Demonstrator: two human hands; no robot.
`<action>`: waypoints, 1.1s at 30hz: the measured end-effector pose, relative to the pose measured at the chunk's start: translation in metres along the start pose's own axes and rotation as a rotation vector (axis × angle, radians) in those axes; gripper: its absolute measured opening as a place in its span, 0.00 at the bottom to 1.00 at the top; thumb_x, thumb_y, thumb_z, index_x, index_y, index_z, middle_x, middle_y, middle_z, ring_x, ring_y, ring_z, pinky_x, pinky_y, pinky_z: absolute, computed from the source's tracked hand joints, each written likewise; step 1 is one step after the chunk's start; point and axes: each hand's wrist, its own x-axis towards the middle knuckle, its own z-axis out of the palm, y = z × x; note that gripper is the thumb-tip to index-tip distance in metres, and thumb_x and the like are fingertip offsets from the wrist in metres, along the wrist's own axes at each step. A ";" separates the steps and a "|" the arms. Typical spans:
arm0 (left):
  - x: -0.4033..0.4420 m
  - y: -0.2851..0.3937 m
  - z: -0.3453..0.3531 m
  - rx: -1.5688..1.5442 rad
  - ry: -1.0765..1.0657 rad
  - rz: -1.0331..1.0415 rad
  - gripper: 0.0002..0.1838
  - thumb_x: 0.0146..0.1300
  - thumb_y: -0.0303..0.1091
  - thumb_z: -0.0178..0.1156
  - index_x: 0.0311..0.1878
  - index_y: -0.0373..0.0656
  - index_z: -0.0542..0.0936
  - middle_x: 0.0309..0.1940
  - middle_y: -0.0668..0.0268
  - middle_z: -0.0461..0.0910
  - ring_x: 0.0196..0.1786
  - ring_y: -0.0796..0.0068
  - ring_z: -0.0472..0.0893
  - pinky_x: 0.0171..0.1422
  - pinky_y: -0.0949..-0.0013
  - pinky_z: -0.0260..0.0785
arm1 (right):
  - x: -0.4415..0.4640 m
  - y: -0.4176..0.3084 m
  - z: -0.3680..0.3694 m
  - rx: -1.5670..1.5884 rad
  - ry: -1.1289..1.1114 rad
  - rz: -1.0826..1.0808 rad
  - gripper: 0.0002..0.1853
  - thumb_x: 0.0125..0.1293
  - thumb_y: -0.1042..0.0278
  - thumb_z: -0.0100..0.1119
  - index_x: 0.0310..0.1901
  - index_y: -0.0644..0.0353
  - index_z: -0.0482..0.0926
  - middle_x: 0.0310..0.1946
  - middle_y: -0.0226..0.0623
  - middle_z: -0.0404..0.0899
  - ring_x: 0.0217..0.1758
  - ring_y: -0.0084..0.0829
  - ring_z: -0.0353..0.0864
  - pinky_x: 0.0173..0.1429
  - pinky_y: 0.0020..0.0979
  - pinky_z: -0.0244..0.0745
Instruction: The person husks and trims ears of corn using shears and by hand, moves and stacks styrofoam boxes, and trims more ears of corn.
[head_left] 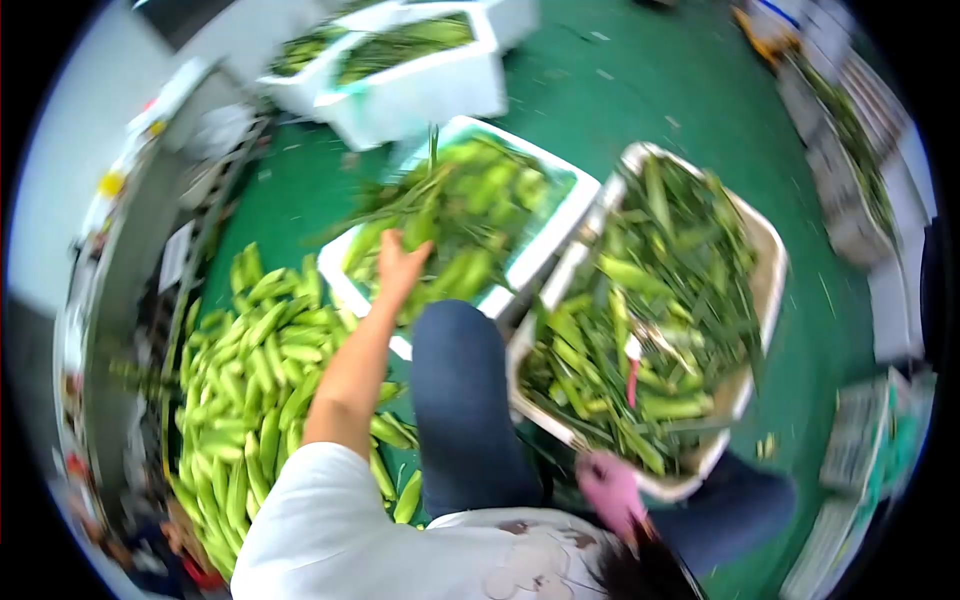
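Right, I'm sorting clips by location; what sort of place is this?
Probably a produce packing room: a heap of what look like green corn ears, white foam boxes, a tub of greens.

No legible writing, label, brand, number or sign shows on anything in view.

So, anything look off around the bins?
Yes. A red-and-white item lies among the leaves in the right bin; it doesn't look like produce, too blurred to name. Scraps litter the floor beside it. Corn is heaped outside the bins, possibly on purpose.
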 end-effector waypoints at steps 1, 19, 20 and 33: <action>0.006 0.033 -0.017 -0.115 0.070 -0.190 0.36 0.51 0.47 0.75 0.56 0.37 0.70 0.42 0.52 0.80 0.44 0.58 0.81 0.51 0.56 0.73 | -0.006 0.035 0.023 -0.082 0.051 -0.083 0.11 0.61 0.71 0.60 0.45 0.60 0.83 0.37 0.42 0.84 0.40 0.34 0.84 0.48 0.32 0.78; -0.035 0.229 0.081 -1.483 -0.644 -0.844 0.34 0.64 0.67 0.54 0.56 0.45 0.74 0.41 0.58 0.74 0.42 0.64 0.75 0.43 0.58 0.72 | 0.124 -0.002 0.039 -0.608 -0.554 -0.418 0.19 0.66 0.67 0.59 0.58 0.60 0.79 0.55 0.48 0.81 0.58 0.42 0.81 0.61 0.35 0.74; -0.035 0.225 0.087 -1.455 -0.678 -0.765 0.32 0.65 0.65 0.55 0.56 0.45 0.74 0.40 0.60 0.75 0.41 0.65 0.75 0.42 0.60 0.72 | 0.128 -0.001 0.039 -0.604 -0.557 -0.424 0.19 0.66 0.67 0.59 0.58 0.60 0.79 0.55 0.48 0.81 0.58 0.42 0.81 0.61 0.35 0.74; -0.051 0.222 0.076 -1.406 -0.582 -0.870 0.31 0.65 0.64 0.51 0.52 0.43 0.75 0.41 0.57 0.75 0.40 0.63 0.74 0.45 0.58 0.70 | 0.131 0.002 0.018 -0.619 -0.593 -0.460 0.20 0.67 0.65 0.59 0.60 0.59 0.79 0.57 0.48 0.80 0.59 0.43 0.80 0.62 0.35 0.74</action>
